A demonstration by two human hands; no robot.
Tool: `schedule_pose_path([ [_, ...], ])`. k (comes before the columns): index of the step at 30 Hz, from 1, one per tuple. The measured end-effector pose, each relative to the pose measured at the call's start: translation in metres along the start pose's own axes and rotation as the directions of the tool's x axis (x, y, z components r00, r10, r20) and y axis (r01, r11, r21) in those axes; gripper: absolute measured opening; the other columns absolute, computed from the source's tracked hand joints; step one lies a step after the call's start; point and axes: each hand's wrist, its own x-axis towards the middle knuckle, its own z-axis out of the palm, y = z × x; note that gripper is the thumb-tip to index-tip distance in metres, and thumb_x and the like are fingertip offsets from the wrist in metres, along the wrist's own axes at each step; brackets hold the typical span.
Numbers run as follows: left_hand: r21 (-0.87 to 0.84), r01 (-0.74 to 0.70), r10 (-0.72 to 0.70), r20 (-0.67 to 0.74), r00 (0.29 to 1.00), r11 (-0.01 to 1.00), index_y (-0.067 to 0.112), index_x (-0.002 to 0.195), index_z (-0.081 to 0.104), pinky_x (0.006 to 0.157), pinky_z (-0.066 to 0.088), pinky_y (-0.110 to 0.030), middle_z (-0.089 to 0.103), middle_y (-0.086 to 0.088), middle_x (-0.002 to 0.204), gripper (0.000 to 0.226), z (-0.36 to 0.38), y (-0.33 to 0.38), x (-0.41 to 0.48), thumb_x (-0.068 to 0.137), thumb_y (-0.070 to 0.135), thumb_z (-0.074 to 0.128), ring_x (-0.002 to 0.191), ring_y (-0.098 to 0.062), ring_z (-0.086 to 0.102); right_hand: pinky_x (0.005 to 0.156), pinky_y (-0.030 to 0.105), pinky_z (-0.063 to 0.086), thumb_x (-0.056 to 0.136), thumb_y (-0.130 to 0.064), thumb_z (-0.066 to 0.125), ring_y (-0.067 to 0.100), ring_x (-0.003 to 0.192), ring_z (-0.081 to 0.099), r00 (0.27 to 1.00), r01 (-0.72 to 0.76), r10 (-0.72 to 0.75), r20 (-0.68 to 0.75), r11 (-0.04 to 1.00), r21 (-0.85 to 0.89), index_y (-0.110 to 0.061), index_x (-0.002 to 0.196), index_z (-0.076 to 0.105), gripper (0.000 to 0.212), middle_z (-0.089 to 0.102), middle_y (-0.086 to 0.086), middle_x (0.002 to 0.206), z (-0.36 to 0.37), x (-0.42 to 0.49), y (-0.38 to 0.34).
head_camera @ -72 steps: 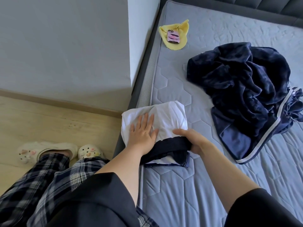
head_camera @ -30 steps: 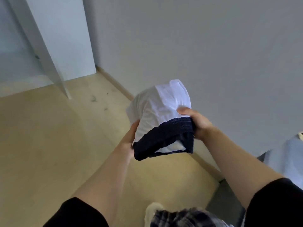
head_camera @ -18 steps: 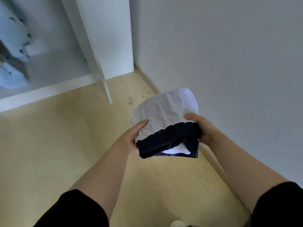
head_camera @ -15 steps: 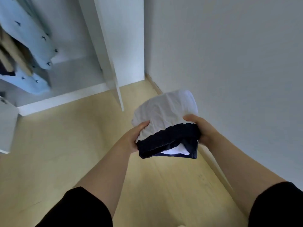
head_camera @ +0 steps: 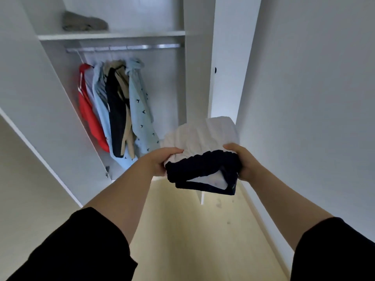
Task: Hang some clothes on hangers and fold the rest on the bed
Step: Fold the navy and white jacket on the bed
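**A:** Head view, only one there is. The folded bundle [head_camera: 199, 142] sits a bit right of the middle of the frame, held up in the air between both hands. Left hand [head_camera: 160, 162] has its grip closed on the left edge, right hand [head_camera: 242, 162] has its grip closed on the right edge. So the long side of the bundle runs left to right across the frame, one hand at each end.

**B:** And where's it headed, you reckon?

**A:** My guess is the wardrobe [head_camera: 50, 94], which fills the upper left of the frame. From the bundle, the open part lies up and to the left, so the left hand is the nearer one. The shelf [head_camera: 111, 35] is way up at the top with a grey-green lump of cloth [head_camera: 84, 24] already on it. Under it there's a rail [head_camera: 125, 47] with hanging clothes [head_camera: 115, 110] in red, pale blue, dark and beige.

**B:** What's the bundle look like?

**A:** Mostly white on top, soft and a little puffy, with a dark navy gathered band along the near edge and a white bit peeking out underneath. Looks neatly folded, but the bottom layer sags a little, so it could slip loose if one hand lets go.
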Motion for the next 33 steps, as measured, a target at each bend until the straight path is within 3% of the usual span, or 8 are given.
schedule_pose_path([
  [5, 0.051, -0.103, 0.111, -0.21, 0.971, 0.993, 0.008, 0.092, 0.065, 0.064, 0.054, -0.027, 0.07, -0.007, 0.079, 0.01, -0.038, 0.071, -0.006, 0.091, 0.015, 0.058, 0.069, -0.021, 0.067, 0.087, 0.035, 0.051, 0.083, -0.03, 0.064, 0.024, 0.083, 0.065, 0.992, 0.067, -0.064, 0.107, 0.998, -0.022, -0.007, 0.097, 0.065, 0.027, 0.066, 0.011, 0.091, 0.061, 0.052, -0.052],
  [9, 0.051, -0.205, 0.209, -0.362, 0.908, 0.978, 0.005, 0.119, 0.059, 0.079, 0.053, -0.036, 0.064, -0.014, 0.11, 0.031, -0.066, 0.127, 0.025, 0.089, 0.011, 0.061, 0.093, -0.029, 0.063, 0.091, 0.035, 0.048, 0.087, -0.038, 0.061, 0.025, 0.091, 0.064, 0.977, 0.107, -0.104, 0.188, 0.994, -0.006, -0.008, 0.097, 0.066, 0.033, 0.068, 0.011, 0.094, 0.096, 0.116, -0.094],
  [13, -0.029, -0.342, 0.292, -0.46, 0.839, 0.939, 0.002, 0.118, 0.058, 0.058, 0.05, -0.031, 0.065, -0.012, 0.091, 0.03, -0.093, 0.19, 0.069, 0.088, 0.005, 0.061, 0.076, -0.026, 0.063, 0.091, 0.037, 0.05, 0.089, -0.045, 0.057, 0.028, 0.106, 0.063, 0.954, 0.146, -0.157, 0.254, 0.987, 0.062, -0.005, 0.12, 0.062, 0.051, 0.067, 0.015, 0.113, 0.124, 0.185, -0.143],
  [17, -0.086, -0.461, 0.342, -0.554, 0.759, 0.883, 0.0, 0.127, 0.054, 0.075, 0.052, -0.037, 0.063, -0.018, 0.118, 0.042, -0.128, 0.268, 0.121, 0.086, 0.004, 0.06, 0.103, -0.034, 0.063, 0.087, 0.036, 0.051, 0.09, -0.05, 0.055, 0.025, 0.107, 0.065, 0.922, 0.155, -0.185, 0.34, 0.981, 0.114, -0.01, 0.12, 0.065, 0.051, 0.067, 0.012, 0.118, 0.157, 0.262, -0.202],
  [22, -0.083, -0.513, 0.347, -0.643, 0.682, 0.854, -0.001, 0.122, 0.058, 0.091, 0.051, -0.043, 0.063, -0.019, 0.119, 0.036, -0.184, 0.319, 0.16, 0.086, 0.005, 0.059, 0.107, -0.035, 0.062, 0.079, 0.036, 0.053, 0.082, -0.049, 0.066, 0.022, 0.093, 0.071, 0.897, 0.099, -0.104, 0.431, 0.994, 0.035, -0.016, 0.099, 0.076, 0.038, 0.072, 0.008, 0.106, 0.21, 0.332, -0.248],
  [27, -0.047, -0.547, 0.361, -0.703, 0.612, 0.836, -0.003, 0.111, 0.062, 0.089, 0.051, -0.04, 0.067, -0.017, 0.099, 0.025, -0.255, 0.35, 0.171, 0.088, 0.008, 0.057, 0.09, -0.031, 0.065, 0.069, 0.028, 0.055, 0.087, -0.032, 0.064, 0.017, 0.082, 0.072, 0.833, 0.181, -0.174, 0.526, 0.983, 0.037, -0.019, 0.088, 0.076, 0.017, 0.074, 0.004, 0.096, 0.28, 0.387, -0.266],
  [29, -0.032, -0.561, 0.369, -0.723, 0.584, 0.827, -0.004, 0.115, 0.062, 0.094, 0.051, -0.042, 0.067, -0.019, 0.104, 0.03, -0.284, 0.363, 0.174, 0.087, 0.009, 0.057, 0.095, -0.032, 0.065, 0.066, 0.026, 0.056, 0.09, -0.026, 0.061, 0.017, 0.079, 0.071, 0.809, 0.207, -0.206, 0.551, 0.976, 0.062, -0.018, 0.086, 0.075, 0.017, 0.074, 0.005, 0.092, 0.309, 0.407, -0.271],
  [33, -0.01, -0.6, 0.408, -0.724, 0.556, 0.8, -0.003, 0.118, 0.061, 0.094, 0.049, -0.04, 0.065, -0.014, 0.093, 0.035, -0.343, 0.397, 0.181, 0.086, 0.01, 0.057, 0.09, -0.029, 0.062, 0.083, 0.033, 0.053, 0.09, -0.02, 0.06, 0.021, 0.082, 0.068, 0.785, 0.2, -0.227, 0.576, 0.973, 0.112, -0.014, 0.085, 0.072, 0.014, 0.072, 0.007, 0.09, 0.366, 0.446, -0.286],
])
